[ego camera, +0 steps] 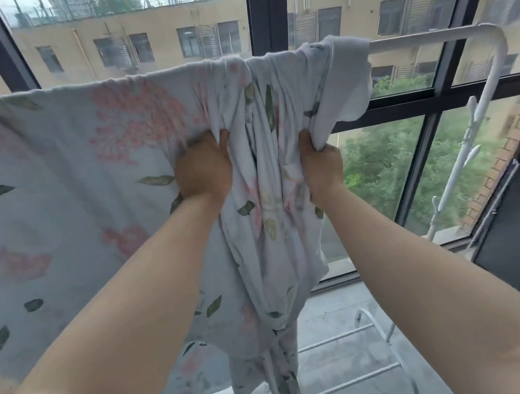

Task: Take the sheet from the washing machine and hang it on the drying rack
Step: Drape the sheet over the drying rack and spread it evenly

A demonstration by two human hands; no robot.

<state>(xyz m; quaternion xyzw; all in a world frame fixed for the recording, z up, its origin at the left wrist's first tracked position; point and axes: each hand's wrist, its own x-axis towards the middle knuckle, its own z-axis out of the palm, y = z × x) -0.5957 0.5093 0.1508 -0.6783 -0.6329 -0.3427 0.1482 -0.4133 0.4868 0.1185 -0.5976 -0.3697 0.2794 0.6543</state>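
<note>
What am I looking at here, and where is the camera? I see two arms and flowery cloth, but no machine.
There is no machine: a person works with bare hands. The one picture comes from a camera worn on the person's head, so both arms reach in from the bottom edge. The left hand and the right hand each grip a bunched part of a pale floral sheet. The sheet is draped over the top bar of a white drying rack; its left part hangs spread out, its middle is bunched. Behind stands a dark-framed window, with a beige building and trees outside.
</note>
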